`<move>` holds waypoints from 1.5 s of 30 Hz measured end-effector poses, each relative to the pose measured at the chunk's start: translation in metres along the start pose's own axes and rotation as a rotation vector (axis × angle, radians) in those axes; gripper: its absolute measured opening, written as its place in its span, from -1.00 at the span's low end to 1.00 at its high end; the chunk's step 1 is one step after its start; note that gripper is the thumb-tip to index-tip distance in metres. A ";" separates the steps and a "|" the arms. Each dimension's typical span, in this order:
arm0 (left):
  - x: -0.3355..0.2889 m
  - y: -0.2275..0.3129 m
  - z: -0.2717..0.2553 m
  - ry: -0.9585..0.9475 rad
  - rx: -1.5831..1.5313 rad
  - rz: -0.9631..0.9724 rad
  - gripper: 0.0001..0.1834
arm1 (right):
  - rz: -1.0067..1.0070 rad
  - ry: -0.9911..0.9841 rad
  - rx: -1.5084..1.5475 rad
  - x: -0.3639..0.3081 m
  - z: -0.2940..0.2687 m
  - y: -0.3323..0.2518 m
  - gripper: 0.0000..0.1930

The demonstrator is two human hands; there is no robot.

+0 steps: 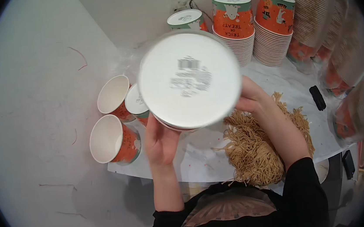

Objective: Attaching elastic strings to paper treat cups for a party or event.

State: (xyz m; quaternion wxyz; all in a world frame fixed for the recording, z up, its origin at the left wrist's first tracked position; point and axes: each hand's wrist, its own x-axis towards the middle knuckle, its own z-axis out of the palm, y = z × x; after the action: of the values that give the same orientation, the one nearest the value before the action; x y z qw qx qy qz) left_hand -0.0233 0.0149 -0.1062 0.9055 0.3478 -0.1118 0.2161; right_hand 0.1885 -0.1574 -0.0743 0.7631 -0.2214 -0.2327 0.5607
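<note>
A large paper cup [189, 80] is held up close, its round white base facing me with blurred dark print on it. My left hand [161, 139] grips its lower left side, palm and thumb showing. On the opposite side, the fingers of my right hand [250, 94] curl round it, partly hidden behind the cup. The base hides most of the cup, so I cannot tell whether others are nested with it. Left of it, two orange paper cups [128, 142] lie tipped with their white insides showing, beside an upturned cup [135, 101].
Upturned stacks of orange and green cups [233, 25] stand at the back. Clear bags of nested cups [312, 13] line the right side. A heap of tan yarn [251, 150] lies under my right forearm. A small black object [317, 98] rests on the white table covering [203, 155].
</note>
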 end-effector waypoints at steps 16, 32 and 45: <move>-0.005 0.062 -0.033 0.417 0.013 0.127 -0.54 | -0.341 -0.050 -1.138 0.015 0.060 0.039 0.23; -0.019 0.051 -0.013 0.591 0.782 0.229 -0.32 | -0.573 0.179 -1.391 0.128 0.009 0.101 0.31; -0.040 0.020 -0.016 0.587 1.070 0.372 -0.22 | -0.416 0.080 -1.213 0.104 0.017 0.101 0.27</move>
State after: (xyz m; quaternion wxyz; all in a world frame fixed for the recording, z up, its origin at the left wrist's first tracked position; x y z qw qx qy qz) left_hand -0.0671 0.0264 -0.1205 0.5466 0.6531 0.2057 0.4821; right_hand 0.1296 -0.0291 -0.1104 0.6032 -0.5848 -0.5179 0.1612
